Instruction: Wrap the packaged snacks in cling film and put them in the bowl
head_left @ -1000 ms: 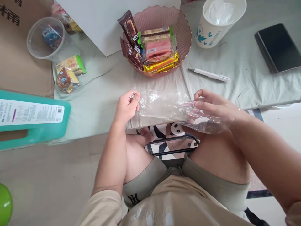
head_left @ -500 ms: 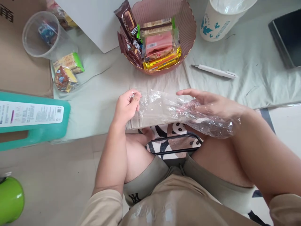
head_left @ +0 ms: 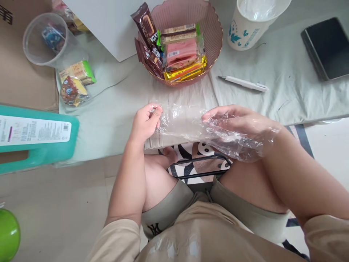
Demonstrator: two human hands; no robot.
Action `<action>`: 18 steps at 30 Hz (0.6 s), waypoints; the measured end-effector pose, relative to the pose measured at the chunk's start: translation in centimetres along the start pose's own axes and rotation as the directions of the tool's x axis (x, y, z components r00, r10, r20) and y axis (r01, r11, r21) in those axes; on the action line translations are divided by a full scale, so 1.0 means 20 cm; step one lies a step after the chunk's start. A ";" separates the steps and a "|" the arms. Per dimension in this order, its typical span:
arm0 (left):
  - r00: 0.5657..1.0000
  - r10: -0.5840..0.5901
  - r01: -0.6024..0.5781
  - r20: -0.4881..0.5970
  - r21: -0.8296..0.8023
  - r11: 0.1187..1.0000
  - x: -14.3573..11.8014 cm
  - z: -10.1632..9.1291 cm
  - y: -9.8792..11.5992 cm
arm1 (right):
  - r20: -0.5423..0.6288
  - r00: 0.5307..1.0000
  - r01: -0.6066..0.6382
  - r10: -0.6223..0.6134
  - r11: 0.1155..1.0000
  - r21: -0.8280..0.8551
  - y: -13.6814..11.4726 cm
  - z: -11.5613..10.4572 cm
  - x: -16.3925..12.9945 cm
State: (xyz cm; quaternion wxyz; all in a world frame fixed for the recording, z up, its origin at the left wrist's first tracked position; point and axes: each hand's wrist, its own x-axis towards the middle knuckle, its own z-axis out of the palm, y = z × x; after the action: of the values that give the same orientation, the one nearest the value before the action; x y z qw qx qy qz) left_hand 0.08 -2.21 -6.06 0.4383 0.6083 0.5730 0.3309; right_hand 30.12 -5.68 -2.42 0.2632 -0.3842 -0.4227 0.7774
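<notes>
Pale cloth covers the bench [head_left: 114, 120] below a pink snack bowl [head_left: 215, 32], where the left hand [head_left: 144, 122] pinches a clear plastic bag's [head_left: 185, 125] edge (keeping it taut) while the right hand [head_left: 242, 123], fingers spread, sits inside.

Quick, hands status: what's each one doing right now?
Left hand: closed, pinching the edge of the clear plastic bag.
Right hand: open, fingers extended inside the bag.

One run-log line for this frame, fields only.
left hand: pinches clear plastic bag edge | right hand: inside bag | pink snack bowl: beyond | pen: untouched
</notes>
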 end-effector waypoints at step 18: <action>1.000 -0.010 0.009 0.018 0.051 0.999 -0.01 0.00 0.02 | -0.097 0.967 -0.219 0.234 0.964 0.151 0.06 -0.03 0.04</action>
State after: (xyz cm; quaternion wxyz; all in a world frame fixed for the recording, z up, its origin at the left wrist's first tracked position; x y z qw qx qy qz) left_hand 0.17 -2.33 -5.66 0.4294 0.6194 0.5801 0.3088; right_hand 30.08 -5.44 -3.84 0.2223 -0.4546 -0.3052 0.8067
